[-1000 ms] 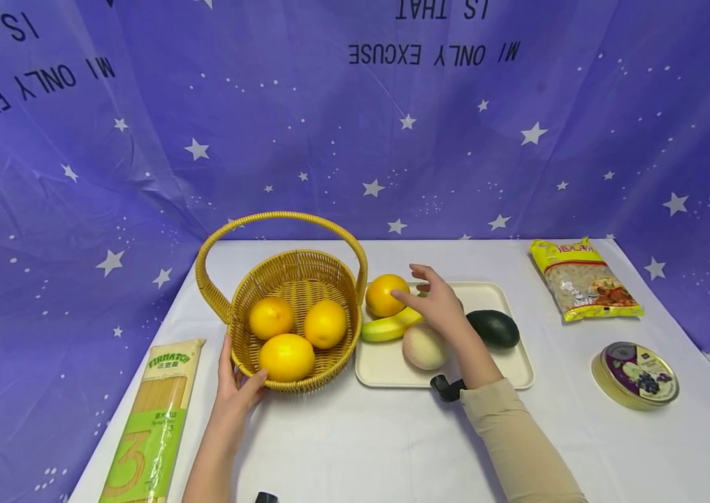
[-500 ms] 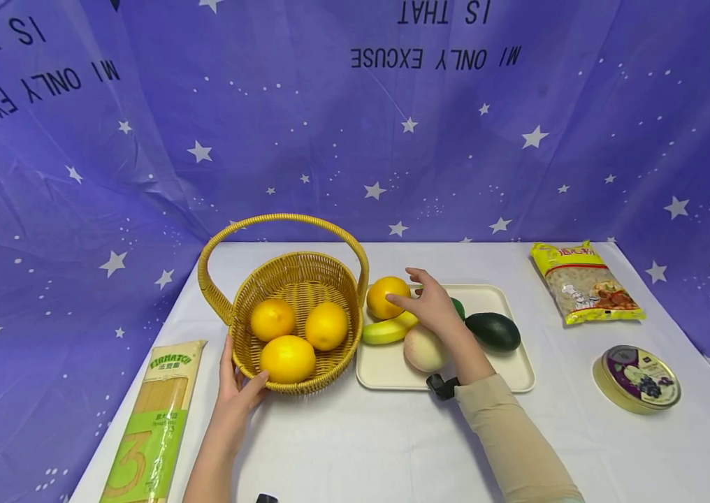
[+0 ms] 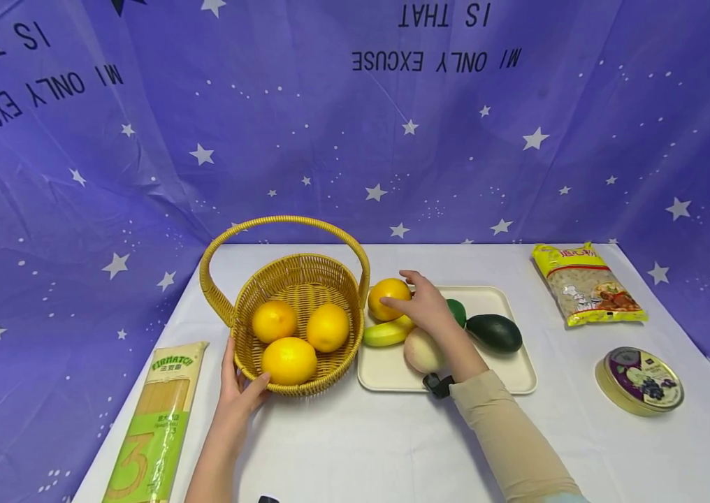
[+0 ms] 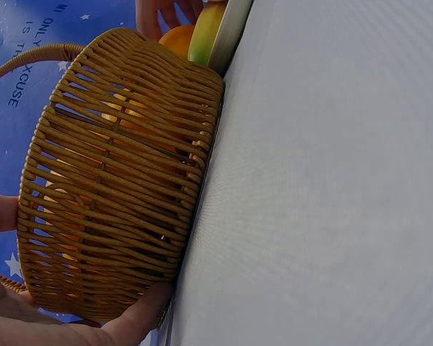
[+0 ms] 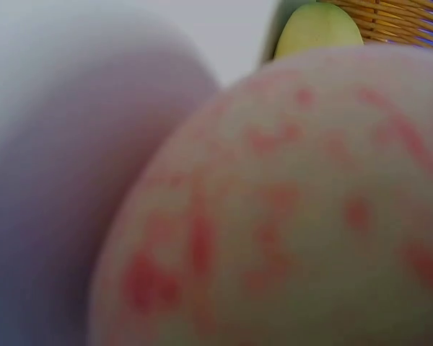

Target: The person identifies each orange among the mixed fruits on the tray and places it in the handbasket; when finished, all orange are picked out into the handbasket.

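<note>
My left hand [image 3: 238, 402] grips the near left side of a wicker basket [image 3: 298, 269], thumb at the rim and fingers around the outer wall. Several oranges [image 3: 288, 360] lie in the basket. On a cream tray [image 3: 386, 381], my right hand [image 3: 432, 311] holds another orange [image 3: 386, 290], thumb across its front and fingers at its far right side. Below that hand lie a banana [image 3: 385, 334] and a peach [image 3: 423, 351], which fills most of the right wrist view. A dark green oval fruit [image 3: 495, 333] and a partly hidden green one [image 3: 457, 311] lie further right.
A spaghetti pack [image 3: 154, 426] lies at the left table edge. Toward the right are a yellow food bag [image 3: 588, 285] and a round tin [image 3: 639, 381]. The basket's tall handle [image 3: 286, 220] arches above it, and a starry purple cloth [image 3: 330, 140] hangs behind the table.
My right hand has moved left and slightly down, its thumb coming across the front of the orange on the tray. The left hand stays on the basket. The whole view has shifted slightly.
</note>
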Motion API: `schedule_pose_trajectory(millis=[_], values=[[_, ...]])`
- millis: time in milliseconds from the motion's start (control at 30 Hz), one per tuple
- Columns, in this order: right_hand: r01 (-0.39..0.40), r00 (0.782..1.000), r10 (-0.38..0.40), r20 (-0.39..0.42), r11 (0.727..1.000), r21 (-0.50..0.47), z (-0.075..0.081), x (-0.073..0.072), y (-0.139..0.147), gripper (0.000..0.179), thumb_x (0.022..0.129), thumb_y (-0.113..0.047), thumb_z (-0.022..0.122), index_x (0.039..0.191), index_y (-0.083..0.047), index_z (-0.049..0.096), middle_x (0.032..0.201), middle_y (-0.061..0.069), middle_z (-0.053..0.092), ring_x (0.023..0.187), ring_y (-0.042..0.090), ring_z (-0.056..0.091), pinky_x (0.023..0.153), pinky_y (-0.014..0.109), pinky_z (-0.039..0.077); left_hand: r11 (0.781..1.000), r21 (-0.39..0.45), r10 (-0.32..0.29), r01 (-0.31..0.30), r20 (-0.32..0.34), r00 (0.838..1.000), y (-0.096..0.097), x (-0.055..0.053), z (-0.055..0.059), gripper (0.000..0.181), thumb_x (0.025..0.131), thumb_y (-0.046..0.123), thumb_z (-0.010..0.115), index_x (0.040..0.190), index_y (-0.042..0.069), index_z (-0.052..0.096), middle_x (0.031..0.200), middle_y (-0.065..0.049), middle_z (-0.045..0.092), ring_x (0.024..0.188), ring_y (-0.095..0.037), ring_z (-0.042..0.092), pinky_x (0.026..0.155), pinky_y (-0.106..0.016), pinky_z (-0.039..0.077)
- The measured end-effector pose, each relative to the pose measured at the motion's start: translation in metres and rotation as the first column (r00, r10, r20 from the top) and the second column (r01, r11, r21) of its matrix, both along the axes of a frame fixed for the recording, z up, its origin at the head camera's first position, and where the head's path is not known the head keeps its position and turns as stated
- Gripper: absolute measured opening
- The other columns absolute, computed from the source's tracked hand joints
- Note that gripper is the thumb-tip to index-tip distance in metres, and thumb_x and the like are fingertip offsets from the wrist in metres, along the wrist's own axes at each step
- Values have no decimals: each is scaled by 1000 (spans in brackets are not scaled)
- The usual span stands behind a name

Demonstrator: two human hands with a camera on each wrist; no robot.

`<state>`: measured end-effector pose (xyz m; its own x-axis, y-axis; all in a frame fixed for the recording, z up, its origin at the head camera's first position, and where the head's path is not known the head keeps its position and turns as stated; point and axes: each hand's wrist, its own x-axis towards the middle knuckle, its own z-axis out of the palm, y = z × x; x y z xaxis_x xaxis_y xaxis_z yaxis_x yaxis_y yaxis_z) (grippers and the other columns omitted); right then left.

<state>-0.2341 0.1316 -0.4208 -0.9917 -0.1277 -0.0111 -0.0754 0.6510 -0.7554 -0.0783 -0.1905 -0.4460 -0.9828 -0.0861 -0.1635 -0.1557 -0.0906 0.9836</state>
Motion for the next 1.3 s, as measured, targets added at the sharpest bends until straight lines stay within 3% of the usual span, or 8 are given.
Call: schedule_pose_trajectory(millis=[500,800,1300], values=[[-18,1000,17,6,994,105,-2,-7,-8,84,78,-50,74,145,-11,42,140,18,48,125,37,47,102,53,38,1000,3,5,-5,8,1000,1,0,1,92,97,9,55,151,44,-11,159,-8,-15,145,-32,3,105,-54,29],[-28,1000,28,1,993,113,-4,-5,-9,83,77,-49,74,144,-11,42,141,16,47,123,36,48,100,52,39,1000,4,10,-10,6,1000,-1,0,-2,94,95,10,58,153,40,-9,159,-10,-13,144,-32,5,104,-54,30],[-35,999,34,11,991,132,-4,-4,-8,88,74,-50,77,145,-12,40,138,18,49,117,36,52,96,52,43,1000,9,-4,4,-15,1000,0,1,0,93,96,10,56,152,42,-10,159,-9,-16,145,-33,2,104,-57,28]])
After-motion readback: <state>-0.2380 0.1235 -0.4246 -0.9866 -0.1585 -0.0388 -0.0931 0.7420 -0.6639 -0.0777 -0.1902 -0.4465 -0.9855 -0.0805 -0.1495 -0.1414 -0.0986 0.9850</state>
